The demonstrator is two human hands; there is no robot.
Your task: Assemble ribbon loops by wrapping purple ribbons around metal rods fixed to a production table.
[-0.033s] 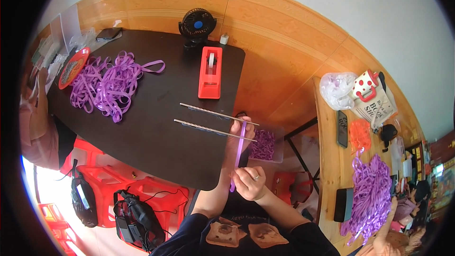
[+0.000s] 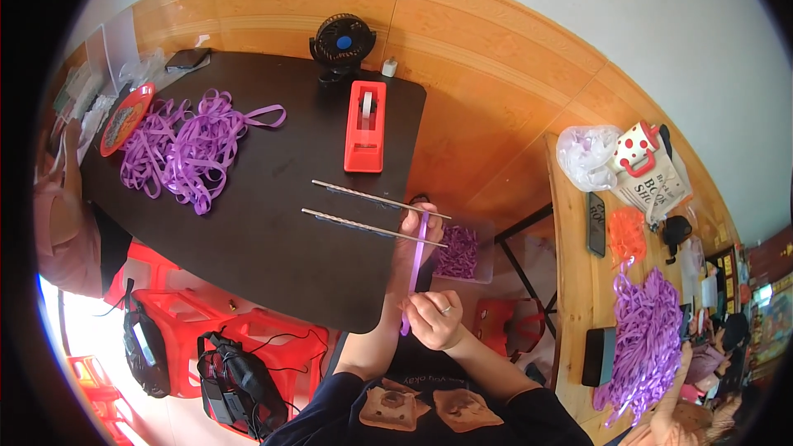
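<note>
Two thin metal rods (image 2: pixel 363 227) with a twisted pattern lie side by side on the dark table and stick out past its right edge. A purple ribbon (image 2: pixel 418 258) crosses the rods' outer ends and runs down toward me. My left hand (image 2: pixel 426 230) is at those ends, its fingers closed around the ribbon's upper part; the ribbon and rods partly cover it. Lower down, my right hand (image 2: pixel 435 319), with a ring on one finger, pinches the ribbon near its lower end. A loose heap of purple ribbon (image 2: pixel 186 149) rests on the table's left side.
On the dark table (image 2: pixel 273 198) stand a red tape dispenser (image 2: pixel 364 128) and a black fan (image 2: pixel 343 43). Below its right edge is a clear bin (image 2: pixel 471 274) of purple pieces. At right, a wooden table (image 2: pixel 576 306) bears more ribbon (image 2: pixel 648 339). Another person (image 2: pixel 62 215) sits at left.
</note>
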